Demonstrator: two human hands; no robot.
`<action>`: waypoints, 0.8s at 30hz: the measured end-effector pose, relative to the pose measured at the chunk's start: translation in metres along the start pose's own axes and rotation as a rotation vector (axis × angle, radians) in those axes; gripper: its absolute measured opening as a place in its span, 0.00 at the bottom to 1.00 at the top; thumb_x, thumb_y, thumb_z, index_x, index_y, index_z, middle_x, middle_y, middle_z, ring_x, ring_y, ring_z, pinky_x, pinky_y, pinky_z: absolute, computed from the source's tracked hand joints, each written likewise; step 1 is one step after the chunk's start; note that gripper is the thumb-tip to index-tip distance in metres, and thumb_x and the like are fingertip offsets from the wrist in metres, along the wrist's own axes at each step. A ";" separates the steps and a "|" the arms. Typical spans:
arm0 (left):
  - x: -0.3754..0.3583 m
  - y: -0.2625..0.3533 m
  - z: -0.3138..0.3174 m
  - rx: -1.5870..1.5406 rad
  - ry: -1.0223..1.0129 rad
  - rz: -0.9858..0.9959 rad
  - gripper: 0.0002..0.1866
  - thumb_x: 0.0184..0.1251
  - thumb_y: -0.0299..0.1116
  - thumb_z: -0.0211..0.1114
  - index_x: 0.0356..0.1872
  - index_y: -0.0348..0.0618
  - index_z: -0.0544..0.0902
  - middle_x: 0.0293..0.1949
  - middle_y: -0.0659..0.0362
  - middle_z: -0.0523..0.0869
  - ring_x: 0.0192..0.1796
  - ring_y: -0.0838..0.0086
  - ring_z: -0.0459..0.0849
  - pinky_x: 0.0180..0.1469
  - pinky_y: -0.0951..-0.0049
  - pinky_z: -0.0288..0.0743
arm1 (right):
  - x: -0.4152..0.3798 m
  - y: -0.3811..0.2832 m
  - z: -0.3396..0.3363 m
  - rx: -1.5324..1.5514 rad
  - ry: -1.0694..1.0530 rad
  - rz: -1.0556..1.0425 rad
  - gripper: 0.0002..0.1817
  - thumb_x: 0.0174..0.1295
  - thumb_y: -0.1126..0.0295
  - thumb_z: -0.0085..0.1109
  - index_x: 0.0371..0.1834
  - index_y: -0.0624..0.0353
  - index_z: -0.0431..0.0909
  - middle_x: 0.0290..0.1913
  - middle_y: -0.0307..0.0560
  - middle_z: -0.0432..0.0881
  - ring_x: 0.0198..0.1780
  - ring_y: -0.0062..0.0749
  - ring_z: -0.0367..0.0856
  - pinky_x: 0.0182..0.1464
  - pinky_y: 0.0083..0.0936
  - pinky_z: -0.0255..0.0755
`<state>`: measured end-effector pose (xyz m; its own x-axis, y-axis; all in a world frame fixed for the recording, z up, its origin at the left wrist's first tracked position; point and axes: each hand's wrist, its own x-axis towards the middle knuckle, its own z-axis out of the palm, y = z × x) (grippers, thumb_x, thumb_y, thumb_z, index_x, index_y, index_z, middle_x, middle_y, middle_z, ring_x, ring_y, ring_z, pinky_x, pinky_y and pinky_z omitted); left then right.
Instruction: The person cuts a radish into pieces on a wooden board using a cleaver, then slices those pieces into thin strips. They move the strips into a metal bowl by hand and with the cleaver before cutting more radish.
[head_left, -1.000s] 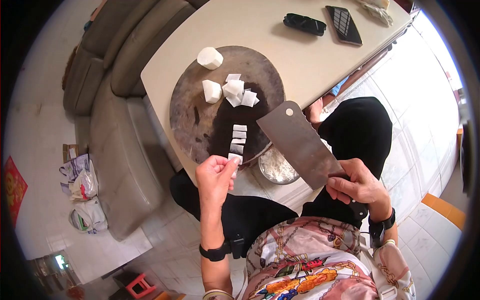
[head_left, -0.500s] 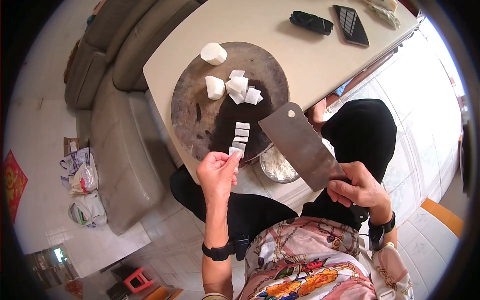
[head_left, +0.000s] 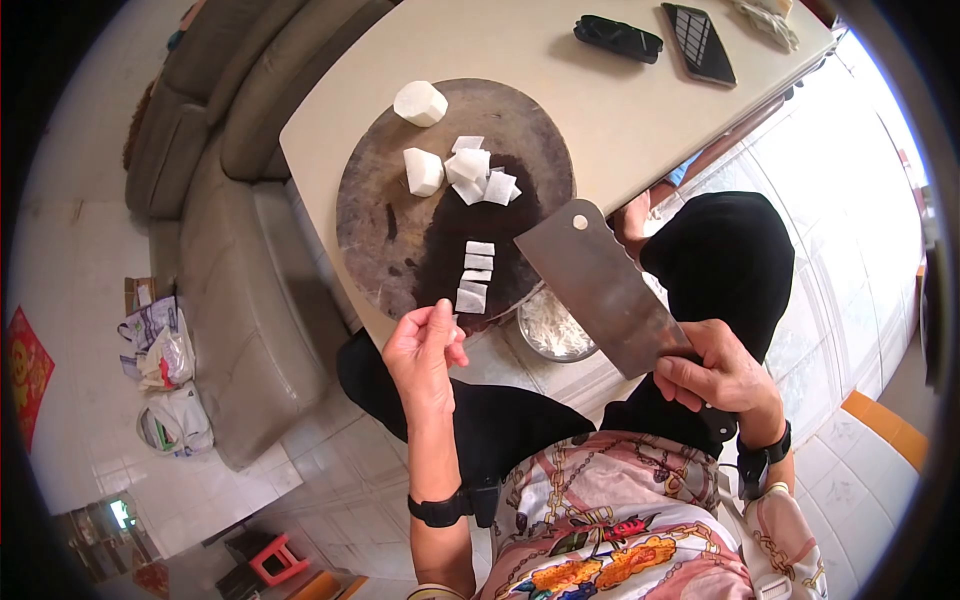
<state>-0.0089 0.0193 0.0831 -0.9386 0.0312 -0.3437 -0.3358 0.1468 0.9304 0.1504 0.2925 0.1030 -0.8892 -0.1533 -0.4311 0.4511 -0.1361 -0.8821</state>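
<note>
My right hand (head_left: 715, 370) grips a cleaver (head_left: 600, 285), its broad blade tilted beside the round wooden board (head_left: 385, 235). At the board's near edge, my left hand (head_left: 425, 350) has thumb and fingers drawn together; a small white edge shows by them, too hidden to name. Just above it lies a short row of thin white slices (head_left: 478, 262). A loose pile of larger white slices (head_left: 468, 165) sits higher on the board. Two white peeled chunks, one at the top (head_left: 420, 103) and one lower (head_left: 423, 172), stand left of the pile.
A bowl of white shreds (head_left: 555, 325) is below the board, partly behind the blade. On the table (head_left: 620, 110) lie a black case (head_left: 618, 40) and a phone (head_left: 699, 44). A sofa (head_left: 260, 300) stands to the left. Another person's foot (head_left: 632, 217) shows beyond the table edge.
My left hand has moved a little left, off the lowest slices of the row. The bottom two slices now lie close together. The cleaver has barely moved.
</note>
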 end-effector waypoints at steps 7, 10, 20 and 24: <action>0.000 0.014 -0.007 -0.266 -0.054 -0.109 0.16 0.73 0.38 0.61 0.50 0.34 0.79 0.40 0.53 0.85 0.36 0.76 0.84 0.37 0.76 0.81 | 0.002 0.000 0.000 -0.009 -0.013 -0.002 0.12 0.69 0.72 0.52 0.28 0.66 0.74 0.22 0.38 0.77 0.18 0.15 0.71 0.21 0.16 0.64; 0.006 0.018 -0.008 -0.290 -0.157 -0.031 0.19 0.72 0.30 0.61 0.60 0.31 0.74 0.55 0.46 0.81 0.53 0.65 0.83 0.57 0.65 0.80 | 0.001 0.000 0.001 -0.004 -0.006 0.005 0.12 0.69 0.72 0.52 0.28 0.66 0.74 0.22 0.38 0.77 0.18 0.15 0.71 0.21 0.16 0.64; 0.044 0.037 0.018 0.245 -0.237 0.481 0.08 0.66 0.18 0.62 0.44 0.32 0.83 0.44 0.54 0.87 0.42 0.73 0.86 0.50 0.75 0.77 | 0.001 0.000 0.001 0.025 -0.007 -0.020 0.10 0.67 0.74 0.51 0.28 0.66 0.75 0.23 0.37 0.78 0.18 0.12 0.70 0.20 0.14 0.63; 0.061 0.048 0.033 0.835 -0.182 1.191 0.08 0.56 0.17 0.66 0.36 0.39 0.85 0.36 0.56 0.84 0.40 0.64 0.84 0.45 0.68 0.77 | 0.001 0.002 0.000 0.025 -0.005 -0.023 0.10 0.68 0.74 0.51 0.28 0.65 0.75 0.23 0.37 0.78 0.18 0.13 0.70 0.20 0.14 0.63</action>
<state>-0.0797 0.0613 0.1027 -0.5781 0.6537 0.4884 0.8159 0.4608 0.3492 0.1503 0.2921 0.1013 -0.8992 -0.1544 -0.4094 0.4319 -0.1645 -0.8868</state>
